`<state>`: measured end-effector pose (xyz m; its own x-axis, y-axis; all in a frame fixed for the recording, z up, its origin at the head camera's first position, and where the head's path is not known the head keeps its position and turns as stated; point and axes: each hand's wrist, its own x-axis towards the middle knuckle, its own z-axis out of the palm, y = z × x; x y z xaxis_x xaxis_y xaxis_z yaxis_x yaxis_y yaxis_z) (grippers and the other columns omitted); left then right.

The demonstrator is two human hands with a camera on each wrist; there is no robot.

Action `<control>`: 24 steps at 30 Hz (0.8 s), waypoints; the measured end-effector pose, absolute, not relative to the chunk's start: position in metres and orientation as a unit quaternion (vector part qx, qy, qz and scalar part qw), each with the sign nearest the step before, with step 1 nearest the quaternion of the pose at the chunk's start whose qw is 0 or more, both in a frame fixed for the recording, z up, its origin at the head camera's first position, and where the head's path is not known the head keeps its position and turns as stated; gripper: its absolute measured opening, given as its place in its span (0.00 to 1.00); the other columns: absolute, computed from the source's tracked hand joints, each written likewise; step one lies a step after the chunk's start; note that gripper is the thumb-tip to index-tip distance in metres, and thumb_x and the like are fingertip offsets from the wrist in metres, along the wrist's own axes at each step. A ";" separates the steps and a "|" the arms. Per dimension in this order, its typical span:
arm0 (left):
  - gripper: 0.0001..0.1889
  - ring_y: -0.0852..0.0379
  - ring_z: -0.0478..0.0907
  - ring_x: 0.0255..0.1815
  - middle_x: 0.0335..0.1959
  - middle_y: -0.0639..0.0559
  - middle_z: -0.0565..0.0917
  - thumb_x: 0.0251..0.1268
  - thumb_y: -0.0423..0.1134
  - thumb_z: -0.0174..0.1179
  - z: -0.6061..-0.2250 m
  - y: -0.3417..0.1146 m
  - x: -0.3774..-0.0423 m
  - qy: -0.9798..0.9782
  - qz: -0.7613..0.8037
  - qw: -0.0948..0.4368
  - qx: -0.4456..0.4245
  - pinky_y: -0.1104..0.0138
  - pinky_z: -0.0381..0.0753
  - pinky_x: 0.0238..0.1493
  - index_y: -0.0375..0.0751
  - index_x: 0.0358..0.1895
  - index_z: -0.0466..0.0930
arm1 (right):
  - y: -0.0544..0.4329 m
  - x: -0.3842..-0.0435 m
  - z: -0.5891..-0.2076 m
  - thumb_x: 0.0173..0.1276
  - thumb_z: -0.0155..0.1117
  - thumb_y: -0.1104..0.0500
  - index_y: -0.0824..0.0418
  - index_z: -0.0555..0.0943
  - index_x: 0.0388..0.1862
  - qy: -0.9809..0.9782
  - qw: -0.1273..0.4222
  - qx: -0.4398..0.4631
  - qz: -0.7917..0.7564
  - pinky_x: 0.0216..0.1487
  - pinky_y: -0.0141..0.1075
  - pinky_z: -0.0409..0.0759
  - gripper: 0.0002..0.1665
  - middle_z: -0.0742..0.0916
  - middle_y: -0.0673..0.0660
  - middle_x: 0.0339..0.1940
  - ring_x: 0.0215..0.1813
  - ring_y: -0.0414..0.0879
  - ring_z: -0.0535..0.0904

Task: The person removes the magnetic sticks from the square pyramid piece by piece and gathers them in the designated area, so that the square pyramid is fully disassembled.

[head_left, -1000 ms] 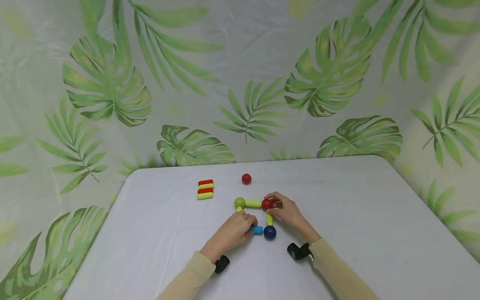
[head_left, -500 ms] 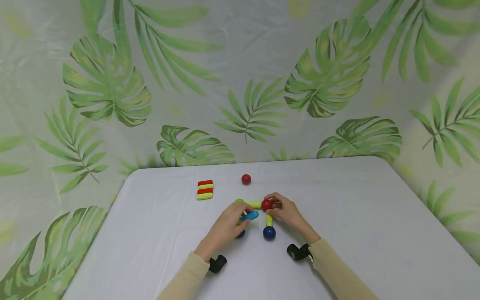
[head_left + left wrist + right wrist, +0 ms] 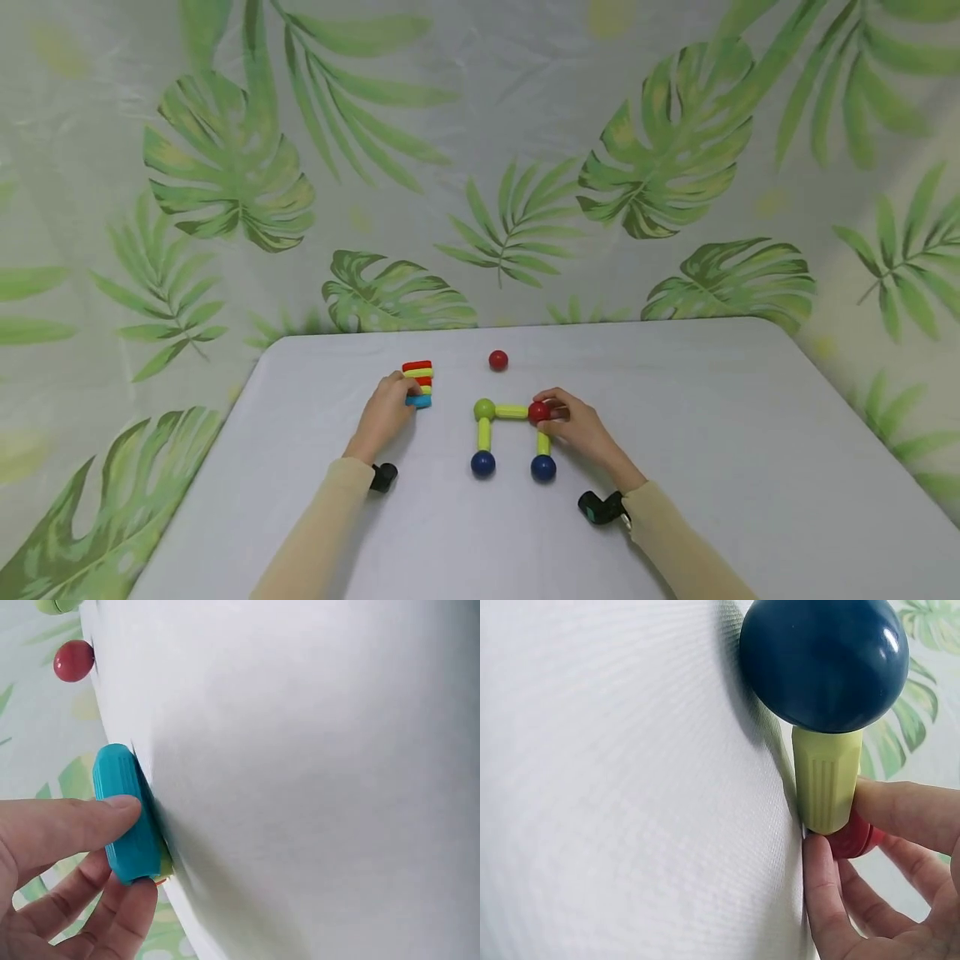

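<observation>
My left hand (image 3: pixel 384 414) pinches a blue rod (image 3: pixel 127 817) between thumb and fingers. That rod lies at the near end of a row of red and yellow-green rods (image 3: pixel 417 372). With its fingertips my right hand (image 3: pixel 579 427) grips a red ball (image 3: pixel 537 412), one corner of a three-sided frame. From the red ball a yellow-green rod (image 3: pixel 512 412) runs left to a green ball (image 3: pixel 484 409). Two more such rods point toward me, one ending in a dark blue ball (image 3: pixel 483 463), the other in a second dark blue ball (image 3: pixel 825 664).
A loose red ball (image 3: pixel 498 360) sits on the white-covered table (image 3: pixel 675 400) beyond the frame. A leaf-patterned cloth (image 3: pixel 510 167) hangs behind the table. Each wrist wears a small black camera.
My left hand has lifted the blue rod from between the two dark blue balls and carried it left to the row of rods. The right hand stays on the red ball.
</observation>
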<state>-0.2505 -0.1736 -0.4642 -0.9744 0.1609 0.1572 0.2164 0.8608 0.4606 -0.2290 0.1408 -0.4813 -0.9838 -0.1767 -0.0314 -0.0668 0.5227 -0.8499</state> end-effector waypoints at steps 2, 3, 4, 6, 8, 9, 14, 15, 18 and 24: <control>0.10 0.46 0.74 0.43 0.38 0.45 0.76 0.52 0.22 0.65 -0.465 -0.171 -0.254 -0.964 -0.236 0.061 -0.102 0.57 0.77 0.47 0.36 0.38 0.82 | 0.143 -0.229 -0.481 0.62 0.67 0.66 0.58 0.77 0.54 0.871 0.055 -0.072 -0.483 0.51 0.47 0.77 0.21 0.80 0.61 0.54 0.53 0.55 0.77; 0.11 0.46 0.73 0.43 0.39 0.44 0.75 0.52 0.23 0.66 -0.464 -0.170 -0.253 -0.965 -0.231 0.068 -0.104 0.57 0.77 0.46 0.36 0.38 0.82 | 0.143 -0.229 -0.482 0.62 0.67 0.66 0.58 0.77 0.54 0.870 0.055 -0.074 -0.484 0.51 0.46 0.77 0.21 0.80 0.61 0.54 0.52 0.55 0.77; 0.11 0.46 0.72 0.43 0.39 0.44 0.75 0.51 0.24 0.67 -0.463 -0.169 -0.251 -0.964 -0.228 0.079 -0.109 0.56 0.77 0.46 0.37 0.39 0.81 | 0.142 -0.229 -0.482 0.62 0.67 0.66 0.57 0.77 0.54 0.870 0.055 -0.075 -0.484 0.51 0.46 0.77 0.21 0.80 0.61 0.54 0.52 0.55 0.77; 0.13 0.45 0.71 0.43 0.39 0.43 0.74 0.50 0.25 0.69 -0.461 -0.160 -0.243 -0.957 -0.234 0.110 -0.128 0.56 0.77 0.45 0.37 0.40 0.79 | 0.141 -0.229 -0.482 0.62 0.67 0.66 0.57 0.77 0.54 0.872 0.053 -0.073 -0.482 0.51 0.46 0.77 0.21 0.80 0.61 0.54 0.52 0.55 0.77; 0.14 0.47 0.71 0.43 0.40 0.44 0.74 0.52 0.28 0.70 -0.456 -0.143 -0.230 -0.946 -0.256 0.121 -0.155 0.57 0.76 0.45 0.39 0.42 0.78 | 0.141 -0.229 -0.482 0.61 0.67 0.67 0.57 0.77 0.53 0.872 0.052 -0.069 -0.481 0.51 0.46 0.78 0.21 0.81 0.60 0.54 0.52 0.55 0.77; 0.14 0.48 0.71 0.43 0.40 0.45 0.74 0.53 0.29 0.69 -0.454 -0.132 -0.222 -0.938 -0.273 0.117 -0.177 0.58 0.76 0.45 0.39 0.42 0.78 | 0.142 -0.229 -0.482 0.61 0.67 0.67 0.57 0.77 0.53 0.872 0.053 -0.069 -0.481 0.51 0.46 0.78 0.21 0.81 0.60 0.54 0.52 0.55 0.77; 0.16 0.56 0.74 0.41 0.44 0.50 0.74 0.59 0.41 0.68 -0.451 -0.062 -0.185 -0.910 -0.317 0.018 -0.268 0.69 0.77 0.42 0.42 0.46 0.75 | 0.145 -0.228 -0.480 0.62 0.65 0.67 0.59 0.77 0.54 0.870 0.048 -0.086 -0.483 0.50 0.47 0.78 0.20 0.81 0.63 0.53 0.52 0.57 0.78; 0.18 0.57 0.73 0.40 0.44 0.50 0.74 0.59 0.44 0.68 -0.452 -0.050 -0.181 -0.910 -0.308 0.009 -0.278 0.71 0.77 0.40 0.42 0.47 0.74 | 0.145 -0.228 -0.480 0.62 0.65 0.67 0.59 0.76 0.54 0.869 0.046 -0.092 -0.484 0.50 0.48 0.78 0.20 0.81 0.63 0.53 0.52 0.58 0.78; 0.24 0.60 0.72 0.36 0.43 0.51 0.74 0.56 0.49 0.69 -0.458 -0.025 -0.173 -0.922 -0.269 0.010 -0.278 0.74 0.75 0.36 0.43 0.52 0.73 | 0.145 -0.228 -0.480 0.63 0.64 0.68 0.59 0.76 0.54 0.866 0.044 -0.105 -0.487 0.51 0.49 0.77 0.20 0.81 0.64 0.54 0.52 0.58 0.78; 0.22 0.62 0.71 0.31 0.35 0.54 0.73 0.55 0.40 0.70 -0.470 -0.014 -0.173 -0.919 -0.270 0.026 -0.287 0.75 0.73 0.34 0.36 0.51 0.76 | 0.146 -0.229 -0.482 0.62 0.63 0.71 0.59 0.76 0.54 0.865 0.048 -0.104 -0.488 0.51 0.49 0.77 0.21 0.81 0.63 0.53 0.52 0.58 0.78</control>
<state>-0.1730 -0.0142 -0.4704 -0.8335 0.5138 0.2033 0.5420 0.6887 0.4815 -0.2287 0.1457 -0.4819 -0.9737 -0.2269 0.0180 -0.1328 0.5018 -0.8547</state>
